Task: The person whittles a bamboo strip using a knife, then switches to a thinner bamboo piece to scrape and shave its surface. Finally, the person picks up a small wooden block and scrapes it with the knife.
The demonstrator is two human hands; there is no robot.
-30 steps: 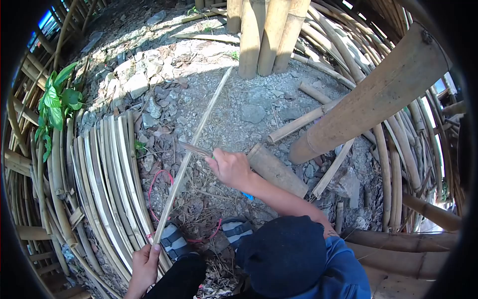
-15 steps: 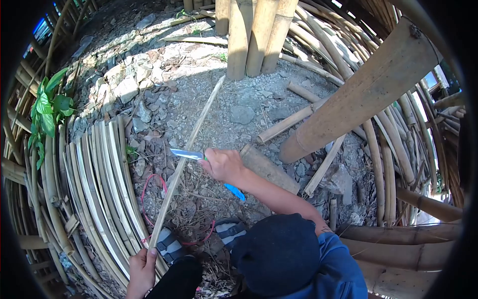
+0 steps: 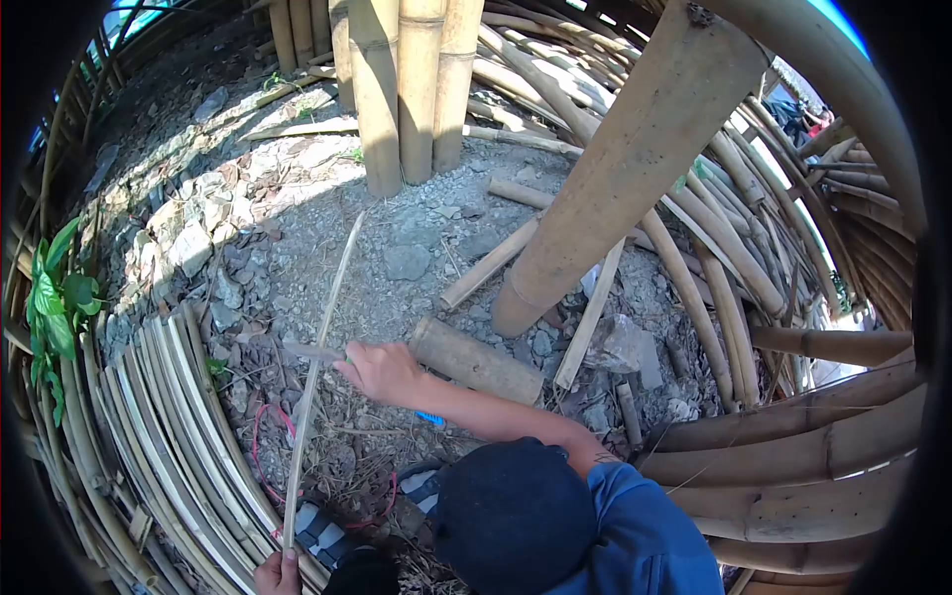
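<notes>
My right hand point(image 3: 382, 373) is wrapped around the handle of a knife point(image 3: 312, 351). Its blade, blurred, points left and crosses a long, thin bamboo strip point(image 3: 301, 428); whether it cuts in cannot be made out. At the bottom, my left hand point(image 3: 277, 573) grips the strip's near end, thumb on top. The far end of the strip slants up and away over the gravel. A bright blue object point(image 3: 429, 417), partly hidden under my right forearm, lies close to my sandalled feet.
Several split bamboo strips point(image 3: 183, 416) lie in a bundle at left, beside pink string point(image 3: 260, 456). A thick leaning bamboo pole point(image 3: 615, 178) and a short bamboo piece point(image 3: 476, 359) are right of my hand. Upright poles point(image 3: 416, 99) stand ahead; large bamboo lengths point(image 3: 783, 451) lie right.
The view has turned, shifting the surroundings left. The knife is lower in view, its blade now blurred across the strip. Both hands keep their holds.
</notes>
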